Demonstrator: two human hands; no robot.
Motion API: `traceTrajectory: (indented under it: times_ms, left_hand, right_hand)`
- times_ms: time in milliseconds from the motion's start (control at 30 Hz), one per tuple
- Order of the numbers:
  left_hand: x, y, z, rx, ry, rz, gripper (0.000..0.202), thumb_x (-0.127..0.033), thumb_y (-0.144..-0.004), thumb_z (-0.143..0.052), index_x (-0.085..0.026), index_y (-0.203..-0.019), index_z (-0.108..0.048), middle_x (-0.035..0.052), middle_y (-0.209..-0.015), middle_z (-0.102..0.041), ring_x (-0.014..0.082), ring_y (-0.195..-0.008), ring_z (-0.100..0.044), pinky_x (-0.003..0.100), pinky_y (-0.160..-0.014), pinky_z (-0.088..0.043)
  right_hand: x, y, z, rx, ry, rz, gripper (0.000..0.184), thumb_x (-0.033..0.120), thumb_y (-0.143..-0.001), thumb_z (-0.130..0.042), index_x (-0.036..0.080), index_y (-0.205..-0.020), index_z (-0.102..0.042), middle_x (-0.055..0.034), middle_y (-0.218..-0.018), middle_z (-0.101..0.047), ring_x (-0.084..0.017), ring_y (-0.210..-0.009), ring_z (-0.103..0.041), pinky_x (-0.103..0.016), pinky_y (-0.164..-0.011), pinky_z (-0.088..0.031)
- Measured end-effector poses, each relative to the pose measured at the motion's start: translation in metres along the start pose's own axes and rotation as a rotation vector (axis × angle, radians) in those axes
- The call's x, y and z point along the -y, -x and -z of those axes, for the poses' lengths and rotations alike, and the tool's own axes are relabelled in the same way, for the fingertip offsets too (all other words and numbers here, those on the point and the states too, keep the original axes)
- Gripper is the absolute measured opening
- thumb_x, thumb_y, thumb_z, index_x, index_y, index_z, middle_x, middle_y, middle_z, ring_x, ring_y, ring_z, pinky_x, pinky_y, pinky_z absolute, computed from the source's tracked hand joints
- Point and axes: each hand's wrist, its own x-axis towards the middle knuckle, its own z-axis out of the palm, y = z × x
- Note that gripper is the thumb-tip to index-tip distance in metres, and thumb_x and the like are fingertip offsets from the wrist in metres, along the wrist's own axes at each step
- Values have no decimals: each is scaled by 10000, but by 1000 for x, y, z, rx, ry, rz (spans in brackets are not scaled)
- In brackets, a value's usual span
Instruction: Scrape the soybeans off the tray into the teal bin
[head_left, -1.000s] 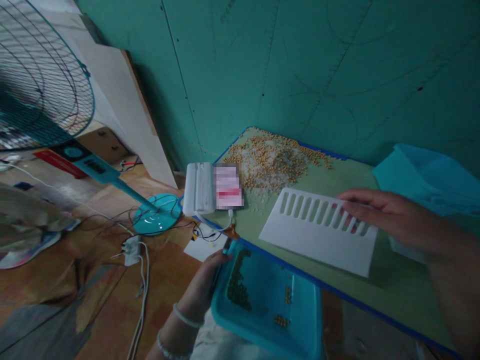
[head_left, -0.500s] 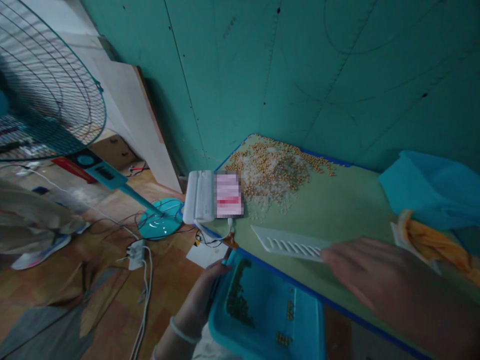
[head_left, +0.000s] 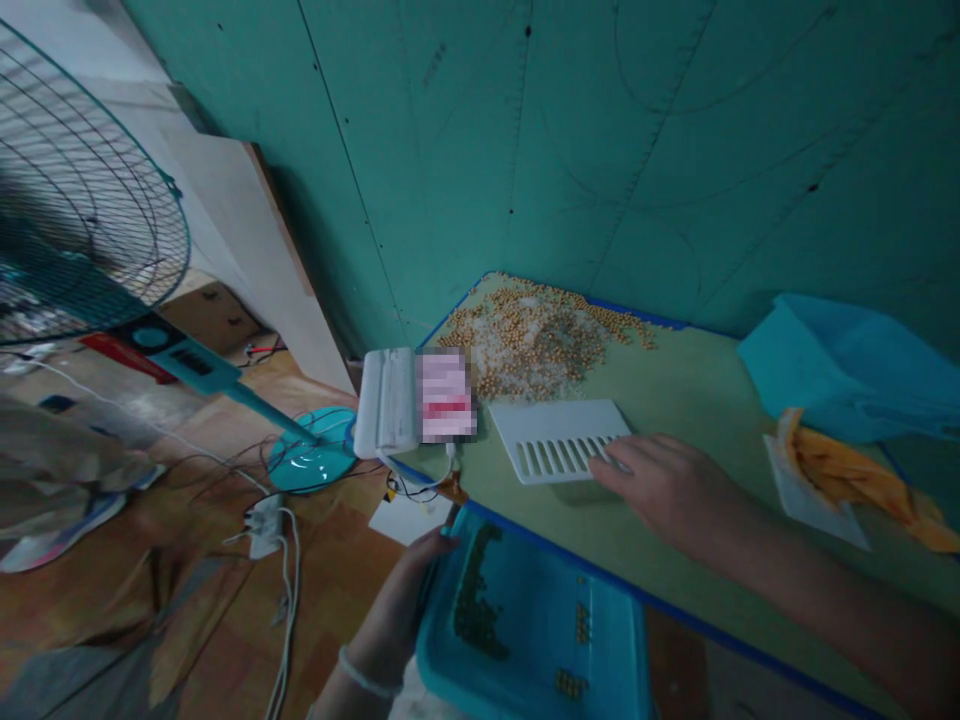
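Note:
My right hand (head_left: pixel 660 490) is closed on the right end of a white slotted plastic plate (head_left: pixel 559 425), a flat piece with a row of slanting slots. The plate is over the green tabletop, its far edge at the near side of a heap of small tan beads mixed with clear bits (head_left: pixel 532 340). My left hand (head_left: pixel 424 570) grips the left rim of a blue plastic tub (head_left: pixel 540 590) beneath the table's front edge; part of its fingers is hidden. Inside the tub lie a dark strip of small pieces and a few clusters of beads.
A white device with a pixelated pink face (head_left: pixel 386 400) stands at the table's left corner, cabled. To the right are a blue bin (head_left: pixel 847 370) and an orange cloth (head_left: pixel 855 480). A standing fan (head_left: pixel 199 365), power strip (head_left: pixel 264 525) and another person's legs (head_left: pixel 60 470) are left.
My right hand has moved away from me and slightly left, carrying the slotted plate up to the heap, its flat face now more visible. My left hand stays on the tub. The view has shifted slightly.

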Motion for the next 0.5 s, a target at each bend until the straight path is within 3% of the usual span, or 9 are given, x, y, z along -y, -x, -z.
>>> traceTrajectory:
  times_ms: [300,500]
  left_hand:
    - [-10,10,-5,43,-12,-53,133,-185,-295,-593,-249,-355,-494,18,-469,-662,342,-855,-548,380,-840,-384]
    - [7,0,8,52,19,-81,108,-164,-377,-634,-209,-457,-577,52,-513,-673,383,-949,-518,445,-880,-353]
  right_hand:
    - [-15,-18,-18,-22,49,-47,129,142,-740,-469,178,-815,-569,-59,-777,-569,-185,-742,-476,-294,-628,-282]
    - [-24,-27,-25,-51,117,-6,287,142,-779,-439,189,-1044,-538,-58,-780,-563,-187,-745,-462,-300,-620,-271]
